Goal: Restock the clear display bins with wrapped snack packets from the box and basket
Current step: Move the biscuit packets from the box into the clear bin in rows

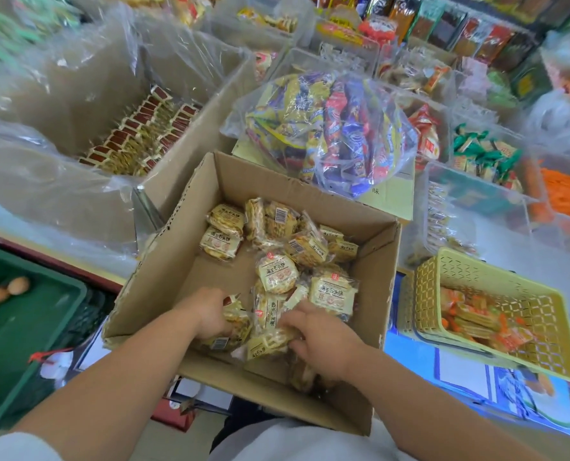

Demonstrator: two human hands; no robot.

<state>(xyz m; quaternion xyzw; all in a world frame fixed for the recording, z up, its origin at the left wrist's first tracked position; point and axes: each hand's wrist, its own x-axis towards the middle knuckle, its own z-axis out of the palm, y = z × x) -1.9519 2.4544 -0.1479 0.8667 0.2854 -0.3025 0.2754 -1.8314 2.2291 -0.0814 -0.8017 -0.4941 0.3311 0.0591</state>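
An open cardboard box (184, 261) sits right in front of me with several yellow wrapped biscuit packets (277, 272) scattered inside. Both hands are down in its near end. My left hand (208, 314) grips a packet at the near left of the pile. My right hand (320, 337) has its fingers curled round packets beside it. A yellow plastic basket (540, 351) holding orange wrapped snacks stands tilted to the right of the box. Clear display bins (476, 194) line the counter behind.
A large plastic-lined carton (60, 181) with red-and-green packets stands at the left. A clear bag (330, 128) of mixed snacks lies on a flat carton behind the box. A green crate (14, 334) with eggs is at the lower left. Shelves of goods fill the back.
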